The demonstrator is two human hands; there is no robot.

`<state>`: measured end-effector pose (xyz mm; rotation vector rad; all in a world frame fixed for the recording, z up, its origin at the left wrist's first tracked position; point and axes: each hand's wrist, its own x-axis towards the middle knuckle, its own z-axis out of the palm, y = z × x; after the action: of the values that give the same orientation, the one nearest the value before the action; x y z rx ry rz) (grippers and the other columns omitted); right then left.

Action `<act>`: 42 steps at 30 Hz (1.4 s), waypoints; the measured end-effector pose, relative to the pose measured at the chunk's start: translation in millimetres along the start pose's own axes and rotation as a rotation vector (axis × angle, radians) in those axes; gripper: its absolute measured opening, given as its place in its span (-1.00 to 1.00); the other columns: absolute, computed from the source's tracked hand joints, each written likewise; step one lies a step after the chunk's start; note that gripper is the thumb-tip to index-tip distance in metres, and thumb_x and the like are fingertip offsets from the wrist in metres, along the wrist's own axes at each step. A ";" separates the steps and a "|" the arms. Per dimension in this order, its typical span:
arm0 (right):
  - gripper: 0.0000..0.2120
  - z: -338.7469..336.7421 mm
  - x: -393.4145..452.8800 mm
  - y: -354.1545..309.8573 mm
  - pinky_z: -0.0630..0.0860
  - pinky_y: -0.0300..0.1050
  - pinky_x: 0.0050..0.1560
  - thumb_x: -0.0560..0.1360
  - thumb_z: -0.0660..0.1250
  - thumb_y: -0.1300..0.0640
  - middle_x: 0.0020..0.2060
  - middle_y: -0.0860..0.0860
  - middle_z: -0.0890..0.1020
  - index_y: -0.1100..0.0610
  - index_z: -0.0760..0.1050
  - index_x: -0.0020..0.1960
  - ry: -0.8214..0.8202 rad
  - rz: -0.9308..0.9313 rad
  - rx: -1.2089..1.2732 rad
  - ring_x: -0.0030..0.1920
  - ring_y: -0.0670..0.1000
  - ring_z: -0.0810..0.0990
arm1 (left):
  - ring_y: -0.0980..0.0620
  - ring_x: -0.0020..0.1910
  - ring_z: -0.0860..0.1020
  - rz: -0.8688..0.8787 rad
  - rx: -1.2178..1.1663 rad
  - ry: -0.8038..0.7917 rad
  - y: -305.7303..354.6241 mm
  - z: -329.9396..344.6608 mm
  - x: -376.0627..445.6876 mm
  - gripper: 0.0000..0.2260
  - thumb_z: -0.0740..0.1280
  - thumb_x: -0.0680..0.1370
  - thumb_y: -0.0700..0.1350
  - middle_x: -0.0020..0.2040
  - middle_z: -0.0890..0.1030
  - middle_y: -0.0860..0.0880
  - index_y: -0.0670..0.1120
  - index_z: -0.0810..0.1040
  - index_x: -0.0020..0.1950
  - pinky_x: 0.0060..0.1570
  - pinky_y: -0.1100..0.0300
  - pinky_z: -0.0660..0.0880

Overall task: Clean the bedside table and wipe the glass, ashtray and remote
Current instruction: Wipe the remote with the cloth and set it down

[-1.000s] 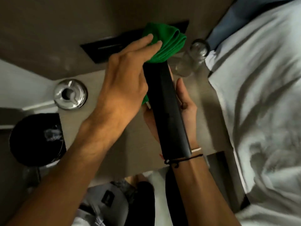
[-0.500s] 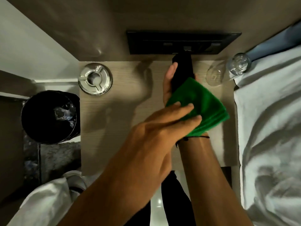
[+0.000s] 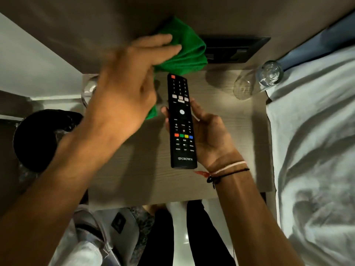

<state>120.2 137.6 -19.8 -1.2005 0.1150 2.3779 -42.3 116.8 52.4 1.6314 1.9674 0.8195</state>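
**Remote held face-up over the table, cloth raised at its far end**

Far left: black bin (image 3: 41, 139) is sitting on the floor beside the table (image 3: 134, 179), something clear inside it, too dim to identify. Ashtray (image 3: 88, 91) is resting on the table's back-left corner, mostly blocked by the left forearm; only a sliver of metal rim is showing.

Left hand (image 3: 123, 95) is motion-blurred, fingers closed on a bunched green cloth (image 3: 186, 52), holding it up near the wall, just past the remote's top end. A strip of cloth is hanging down below the palm.

Centre: right hand (image 3: 207, 135) is cradling the remote (image 3: 181, 123) from underneath, buttons up, fingers wrapping both long edges. Remote is sitting above the table surface, lengthwise away from the person. "CROWN" is reading at its near end. String bracelets (image 3: 228, 170) are showing on the right wrist.

Behind: dark wall panel (image 3: 238, 48), partly covered by cloth.

Right: glass (image 3: 257, 81) is lying on its side at the table's back-right corner, base reaching the bed (image 3: 317, 141) edge. White bedding is filling the right side.
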 end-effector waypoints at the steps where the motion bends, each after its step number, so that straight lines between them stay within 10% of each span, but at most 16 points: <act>1: -0.56 -0.6 -3.6 0.5 0.52 -0.01 0.17 0.69 0.07 0.14 0.25 0.21 0.55 0.17 0.30 0.55 -0.024 -0.024 -0.032 0.05 0.14 0.60 | 0.09 0.50 0.34 -0.052 0.023 -0.067 7.9 13.4 6.6 -0.47 0.13 0.54 -0.47 0.51 0.42 -0.04 -0.11 0.49 0.43 0.51 0.38 0.19; 9: -0.51 2.0 -14.8 -8.9 0.18 0.06 0.55 0.69 0.11 0.06 0.29 0.14 0.43 0.17 0.22 0.59 -0.016 -0.084 -0.082 0.13 0.09 0.50 | 0.02 0.58 0.22 -0.058 0.070 -0.220 1.5 61.6 2.7 -0.46 0.22 0.54 -0.46 0.55 0.36 -0.04 -0.07 0.45 0.47 0.58 0.11 0.19; 14: -0.57 -15.9 -8.6 -3.1 0.56 -0.06 0.01 0.67 0.08 0.02 0.01 0.09 0.61 0.16 0.40 0.47 0.023 -0.111 -0.060 -0.06 0.05 0.60 | 0.07 0.52 0.33 -0.118 0.001 -0.293 16.3 64.0 -25.1 -0.48 0.19 0.58 -0.40 0.53 0.39 0.04 0.01 0.45 0.46 0.55 0.15 0.24; 22: -0.55 -25.5 -0.2 7.0 0.65 -0.18 -0.22 0.64 0.09 -0.19 -0.22 0.07 0.65 0.15 0.57 -0.01 0.105 -0.218 0.025 -0.26 0.02 0.67 | 0.14 0.29 0.51 -0.151 -0.140 -0.393 22.2 49.6 -84.5 -0.46 0.19 0.59 -0.34 0.49 0.37 0.28 0.21 0.46 0.41 0.24 0.30 0.49; 28: -0.41 -17.1 24.4 11.5 0.50 0.15 0.36 0.59 0.27 -0.20 0.31 0.20 0.58 0.22 0.44 0.42 0.473 -0.197 -0.297 0.26 0.18 0.59 | 0.34 0.36 0.43 -0.150 -0.190 -0.496 11.8 15.4 -111.6 -0.51 0.19 0.59 -0.25 0.38 0.46 0.36 0.28 0.51 0.34 0.37 0.40 0.38; 31: -0.73 -8.8 32.7 8.6 0.47 0.16 0.40 0.60 0.35 0.01 0.15 0.23 0.65 0.15 0.52 0.22 0.610 -0.346 -0.256 0.28 0.20 0.59 | 0.50 0.09 0.53 -0.164 -0.160 -0.440 4.3 -8.7 -104.8 -0.50 0.18 0.54 -0.22 0.34 0.54 0.32 0.32 0.53 0.30 0.11 0.54 0.47; 35: -0.76 -0.5 49.1 5.6 0.52 0.14 0.16 0.66 0.22 0.28 0.10 0.39 0.51 0.47 0.45 0.19 0.516 -0.516 -0.008 0.03 0.21 0.49 | 0.03 0.18 0.64 -0.196 -0.115 -0.238 -18.6 -19.7 -86.0 -0.48 0.24 0.56 -0.37 0.36 0.56 0.16 0.19 0.56 0.32 0.18 0.39 0.47; 38: -0.76 8.2 61.6 -1.8 0.49 -0.01 -0.17 0.67 0.19 0.32 -0.06 0.23 0.50 0.19 0.32 -0.17 0.565 -0.535 0.008 -0.07 0.12 0.50 | 0.06 0.25 0.58 -0.236 -0.116 -0.138 -37.0 -16.1 -72.7 -0.52 0.22 0.58 -0.41 0.41 0.52 0.09 0.05 0.57 0.34 0.21 0.48 0.43; 42: -0.89 9.8 73.8 -7.7 0.56 0.08 0.09 0.67 0.16 0.33 -0.13 0.16 0.51 0.21 0.39 -0.01 0.597 -0.603 -0.005 -0.21 0.05 0.50 | 0.13 0.32 0.51 -0.268 -0.140 -0.054 -50.1 -3.5 -65.8 -0.54 0.18 0.59 -0.42 0.42 0.52 0.05 -0.01 0.56 0.36 0.32 0.45 0.39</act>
<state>79.0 174.7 -70.2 -1.6347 -0.0584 1.4660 -67.4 45.6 18.4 1.2643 1.9874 0.7798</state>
